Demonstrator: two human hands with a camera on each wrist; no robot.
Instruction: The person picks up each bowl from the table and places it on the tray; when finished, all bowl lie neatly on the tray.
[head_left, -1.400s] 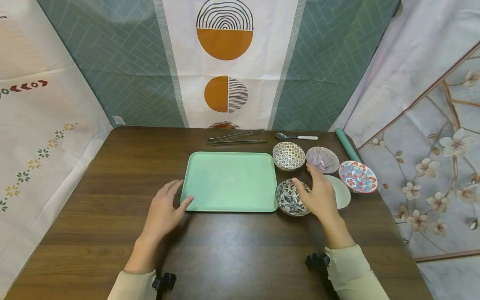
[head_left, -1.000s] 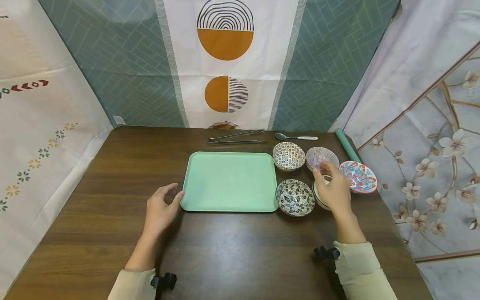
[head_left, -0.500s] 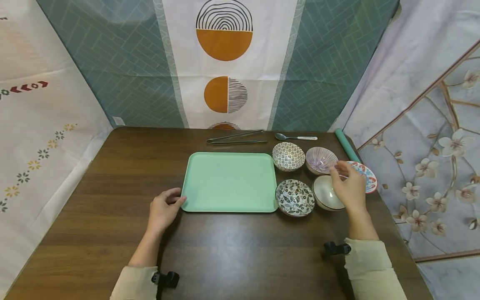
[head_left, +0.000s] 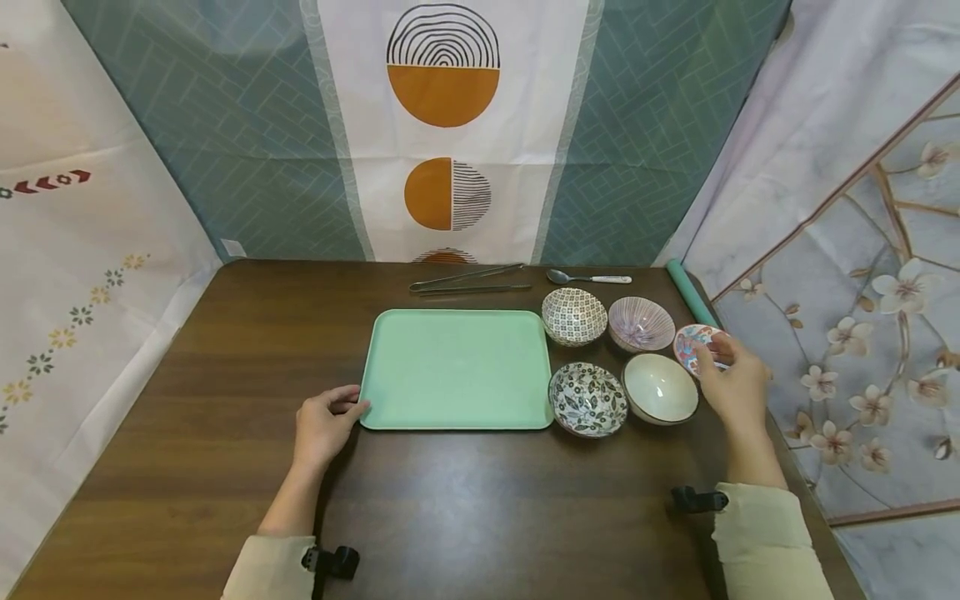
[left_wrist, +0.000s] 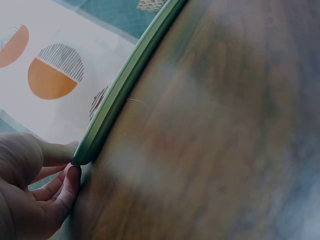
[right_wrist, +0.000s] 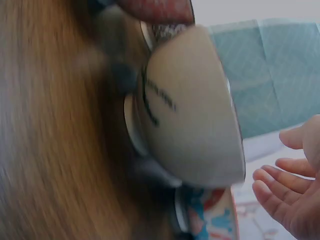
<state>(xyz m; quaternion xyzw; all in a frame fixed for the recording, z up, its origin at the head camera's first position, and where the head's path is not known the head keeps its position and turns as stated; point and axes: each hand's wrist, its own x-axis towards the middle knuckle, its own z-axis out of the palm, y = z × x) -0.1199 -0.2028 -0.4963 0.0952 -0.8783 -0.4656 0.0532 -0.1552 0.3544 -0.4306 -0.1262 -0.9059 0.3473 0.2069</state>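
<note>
Taking twelve o'clock as the table's far edge, the left hand [head_left: 324, 425] is at the eight o'clock corner of the green tray [head_left: 456, 369], pinching it between thumb and fingers; its other fingers are partly hidden, and the left wrist view cuts off most of the tray. Metal tongs [head_left: 470, 289] lie at the tray's twelve o'clock, a spoon [head_left: 588, 277] toward two. The dotted bowl [head_left: 574, 317] sits at two o'clock, the leaf-patterned bowl [head_left: 588, 400] between three and four. At three o'clock from these respectively stand the purple-striped bowl [head_left: 641, 323] and the white bowl [head_left: 660, 389], whose dark outer mark is blurred in the right wrist view. The red-and-blue bowl [head_left: 687, 343] is at the white bowl's one o'clock, partly covered by the right hand [head_left: 738, 387], whose fingers are spread, holding nothing; contact cannot be told. Beyond, at twelve, lies a green rod [head_left: 691, 292].
</note>
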